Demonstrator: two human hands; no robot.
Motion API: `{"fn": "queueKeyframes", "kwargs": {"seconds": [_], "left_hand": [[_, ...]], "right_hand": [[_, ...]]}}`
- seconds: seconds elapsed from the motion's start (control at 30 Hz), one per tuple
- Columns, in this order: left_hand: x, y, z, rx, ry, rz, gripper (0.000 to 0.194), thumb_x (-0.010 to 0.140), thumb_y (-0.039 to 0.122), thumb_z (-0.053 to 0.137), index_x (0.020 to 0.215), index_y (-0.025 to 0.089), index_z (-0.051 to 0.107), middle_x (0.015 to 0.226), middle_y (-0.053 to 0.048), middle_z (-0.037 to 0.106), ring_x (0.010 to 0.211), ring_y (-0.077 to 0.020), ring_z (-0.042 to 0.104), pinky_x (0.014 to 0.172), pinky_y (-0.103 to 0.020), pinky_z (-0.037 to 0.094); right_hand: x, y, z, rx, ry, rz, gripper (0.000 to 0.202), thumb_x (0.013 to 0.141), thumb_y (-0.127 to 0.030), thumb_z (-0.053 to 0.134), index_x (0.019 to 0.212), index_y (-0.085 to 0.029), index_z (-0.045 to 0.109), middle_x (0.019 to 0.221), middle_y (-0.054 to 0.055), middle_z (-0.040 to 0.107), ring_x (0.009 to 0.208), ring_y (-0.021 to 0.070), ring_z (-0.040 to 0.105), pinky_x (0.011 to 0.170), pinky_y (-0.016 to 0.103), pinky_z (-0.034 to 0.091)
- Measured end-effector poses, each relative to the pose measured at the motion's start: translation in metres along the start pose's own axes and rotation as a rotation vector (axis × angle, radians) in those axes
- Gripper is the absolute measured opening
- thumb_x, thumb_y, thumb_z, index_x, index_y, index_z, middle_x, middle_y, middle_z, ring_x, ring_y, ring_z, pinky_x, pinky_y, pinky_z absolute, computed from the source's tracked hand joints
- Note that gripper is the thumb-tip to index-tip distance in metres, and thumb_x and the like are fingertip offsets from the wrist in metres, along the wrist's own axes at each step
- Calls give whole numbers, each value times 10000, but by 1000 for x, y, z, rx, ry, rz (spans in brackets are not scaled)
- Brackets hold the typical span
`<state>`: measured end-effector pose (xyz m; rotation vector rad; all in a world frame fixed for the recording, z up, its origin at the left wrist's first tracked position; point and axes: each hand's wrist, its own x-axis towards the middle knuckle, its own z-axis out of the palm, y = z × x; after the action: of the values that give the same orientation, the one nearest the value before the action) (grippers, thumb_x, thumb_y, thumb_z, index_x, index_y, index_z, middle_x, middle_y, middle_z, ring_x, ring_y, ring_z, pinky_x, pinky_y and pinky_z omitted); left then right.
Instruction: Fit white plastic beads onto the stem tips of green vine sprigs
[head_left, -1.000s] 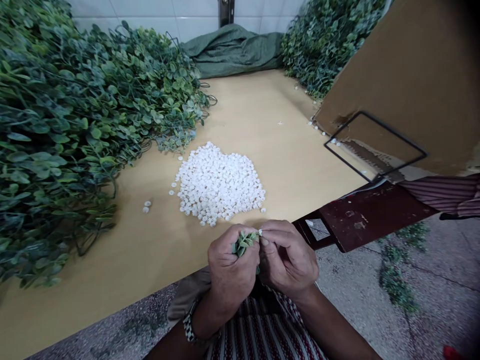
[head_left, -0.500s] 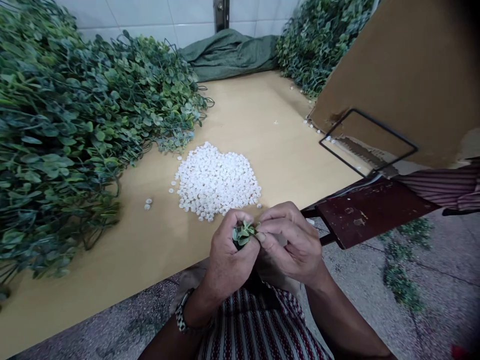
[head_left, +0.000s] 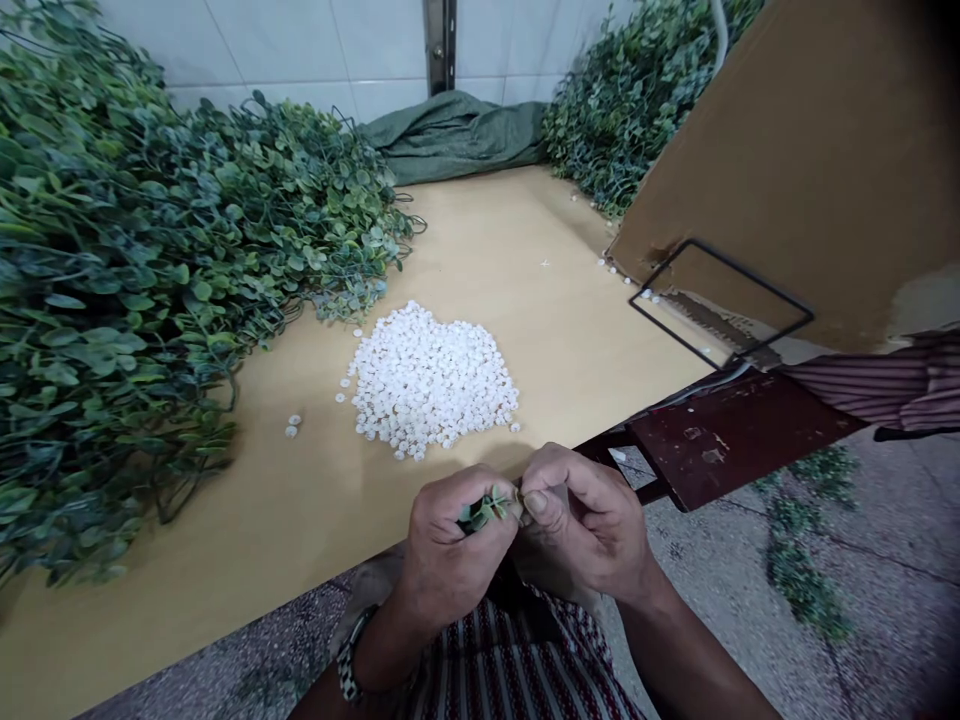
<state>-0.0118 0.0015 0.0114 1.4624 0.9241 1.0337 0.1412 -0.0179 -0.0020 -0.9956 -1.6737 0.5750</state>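
Note:
Low in front of me, near the table's front edge, my left hand point(head_left: 457, 545) is closed around a small artificial leaf sprig point(head_left: 491, 508), whose green leaves poke out between thumb and forefinger. My right hand point(head_left: 589, 515) meets it from the right, with thumb and forefinger pinched at the sprig's stem end. Anything smaller between those fingertips is hidden. Just beyond both hands lies a heap of small white plastic pieces point(head_left: 435, 375), round and disc-like.
Artificial foliage point(head_left: 165, 260) is piled on the left of the table point(head_left: 540, 330); another pile point(head_left: 637, 100) is at the back right. A green cloth point(head_left: 457, 135) lies by the wall. At right stand a cardboard sheet point(head_left: 772, 170), a black wire frame point(head_left: 720, 300) and a dark red stool point(head_left: 742, 435).
The view has tilted up slightly, so the scene sits lower. My right fingers have closed in at the sprig's end, and fewer leaves show above my left hand.

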Motion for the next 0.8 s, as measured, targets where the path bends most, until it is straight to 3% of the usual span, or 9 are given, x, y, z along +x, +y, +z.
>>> {"fn": "queueKeyframes", "kwargs": {"seconds": [0.13, 0.27, 0.37, 0.5, 0.6, 0.8], "left_hand": [[0, -4, -5, -146, 47, -175, 172, 761, 167, 597, 590, 156, 587, 483, 57, 446, 428, -52, 366, 435, -172, 318], [0, -9, -8, -289, 95, -343, 126, 751, 267, 663, 687, 159, 646, 481, 59, 459, 393, -45, 331, 385, -164, 270], [1, -8, -8, -369, 106, -390, 147, 731, 301, 693, 709, 161, 655, 477, 60, 452, 381, -44, 327, 367, -159, 252], [2, -3, -7, -399, 130, -387, 136, 692, 282, 724, 725, 159, 678, 496, 49, 491, 381, -44, 355, 368, -158, 294], [2, -4, -7, -380, 147, -388, 123, 687, 268, 725, 701, 154, 681, 493, 40, 514, 377, -44, 361, 359, -154, 295], [1, -8, -4, -397, 174, -396, 182, 719, 311, 707, 668, 151, 636, 455, 50, 477, 371, -46, 329, 346, -151, 280]], "right_hand": [[17, 25, -11, -240, 19, -102, 141, 900, -73, 518, 946, -183, 594, 811, 40, 628, 760, 159, 600, 643, 289, 498], [27, 46, -19, -531, -146, -213, 129, 895, -73, 541, 960, -153, 618, 895, 99, 645, 852, 217, 591, 729, 368, 507], [29, 47, -21, -649, -237, -277, 96, 898, -78, 549, 911, -145, 617, 878, 106, 643, 820, 221, 571, 709, 370, 494], [28, 45, -20, -717, -235, -325, 101, 894, -62, 545, 862, -136, 606, 827, 105, 636, 765, 214, 552, 681, 366, 470], [24, 46, -18, -595, -126, -278, 85, 892, -76, 565, 869, -151, 596, 815, 81, 636, 777, 199, 558, 696, 349, 467], [11, 28, -3, 17, 87, 82, 87, 887, -133, 607, 832, -199, 599, 744, -7, 556, 695, 128, 524, 618, 263, 416]]}}
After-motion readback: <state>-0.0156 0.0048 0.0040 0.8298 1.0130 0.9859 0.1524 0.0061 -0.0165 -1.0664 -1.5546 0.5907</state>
